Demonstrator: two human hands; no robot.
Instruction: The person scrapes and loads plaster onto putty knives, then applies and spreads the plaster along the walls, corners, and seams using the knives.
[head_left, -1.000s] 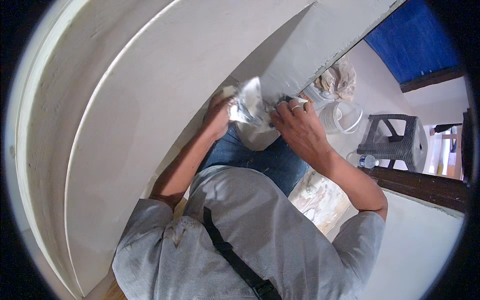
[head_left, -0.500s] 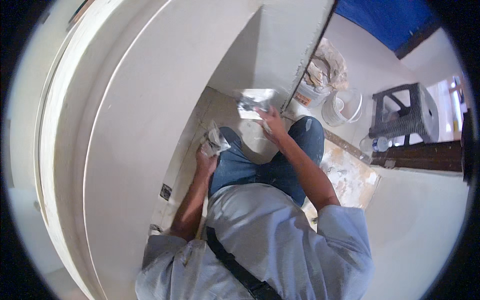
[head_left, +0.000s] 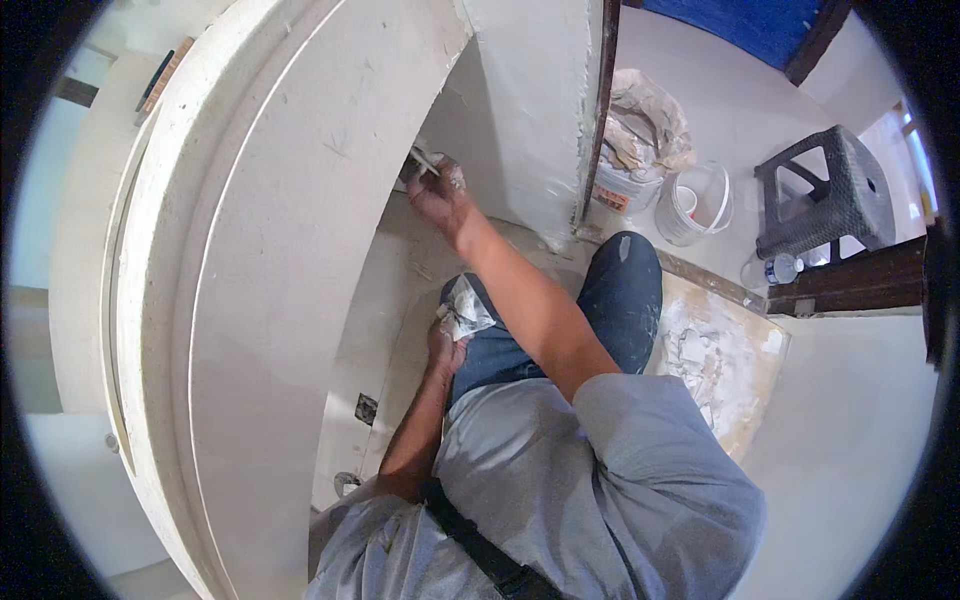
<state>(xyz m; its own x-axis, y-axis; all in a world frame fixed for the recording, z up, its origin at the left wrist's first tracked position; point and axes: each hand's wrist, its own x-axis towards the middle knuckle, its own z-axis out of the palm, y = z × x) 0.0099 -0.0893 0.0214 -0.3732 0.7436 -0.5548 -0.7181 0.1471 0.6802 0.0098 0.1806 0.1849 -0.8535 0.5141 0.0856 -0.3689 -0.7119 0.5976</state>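
The right hand is stretched out to the pale plastered wall, its grip clenched around a small plaster-smeared metal putty knife whose blade touches the wall's curved edge. The left hand sits low by the blue-jeaned thigh, its grip grasping a flat plaster-caked scraper blade. A white plastic bucket stands well apart, beside a dark woven stool.

right hand: putty knife at wall | left hand: plaster-smeared blade
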